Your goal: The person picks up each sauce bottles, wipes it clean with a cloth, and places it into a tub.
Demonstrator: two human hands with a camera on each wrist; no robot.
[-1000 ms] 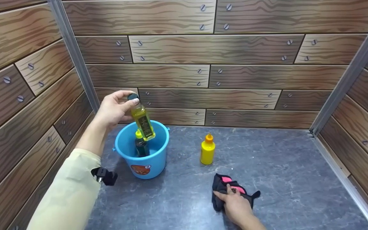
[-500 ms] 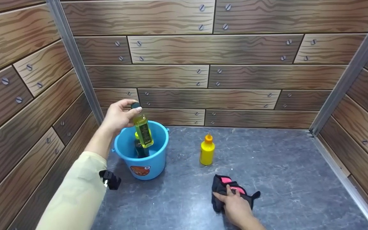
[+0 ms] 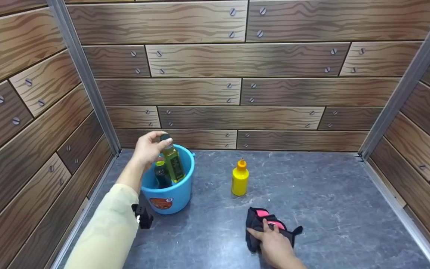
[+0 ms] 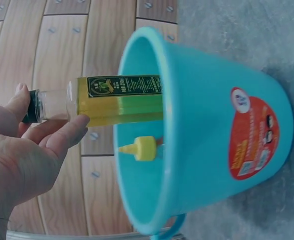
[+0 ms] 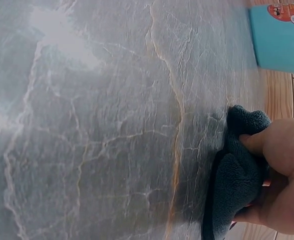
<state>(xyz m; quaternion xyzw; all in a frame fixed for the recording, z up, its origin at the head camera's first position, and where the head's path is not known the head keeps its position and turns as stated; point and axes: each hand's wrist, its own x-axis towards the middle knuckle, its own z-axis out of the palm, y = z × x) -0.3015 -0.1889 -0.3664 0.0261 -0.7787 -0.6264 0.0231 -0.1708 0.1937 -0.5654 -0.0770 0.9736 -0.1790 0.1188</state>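
**Oil bottle lowered into the blue bucket**

Grey, marble-veined table fills the floor of a booth walled with wood-plank panels. Nearest the camera, the right hand lies on a dark cloth with pink patches; its fingers are fairly straight and press the cloth flat against the table, as they did a second ago. Farther back and just left of the cloth stands a yellow squeeze bottle with an orange tip, upright and well apart from everything else.

To the left, the blue bucket sits near the wall corner. The left hand pinches the oil bottle by its dark cap, thumb and fingers closed on the neck. The bottle's long axis runs nearly vertical, cap up and base down, leaning slightly with its top toward the hand. Its lower half is inside the bucket, beside a dark bottle with a yellow nozzle already standing there.

One second earlier the oil bottle hung clearly above the rim; the hand has since brought it down, so the base is now below the rim.
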